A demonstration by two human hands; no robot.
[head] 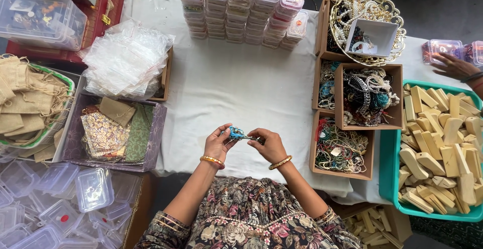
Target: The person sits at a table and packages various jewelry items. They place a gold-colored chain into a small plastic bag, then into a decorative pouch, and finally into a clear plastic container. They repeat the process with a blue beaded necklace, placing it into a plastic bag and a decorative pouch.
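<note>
Both hands meet over the white cloth-covered table (241, 88): the left hand (217, 144) pinches a small blue beaded jewellery piece (235, 133), the right hand (270, 145) apparently pinches its other end. Hold it taut and low; the brown cardboard box of tangled necklaces (342, 151) sits at three o'clock.

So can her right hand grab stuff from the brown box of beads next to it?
Probably yes. The right hand sits just beside the brown box, whose top is open, with nothing between them. It is pinching a small blue piece now, though.
</note>
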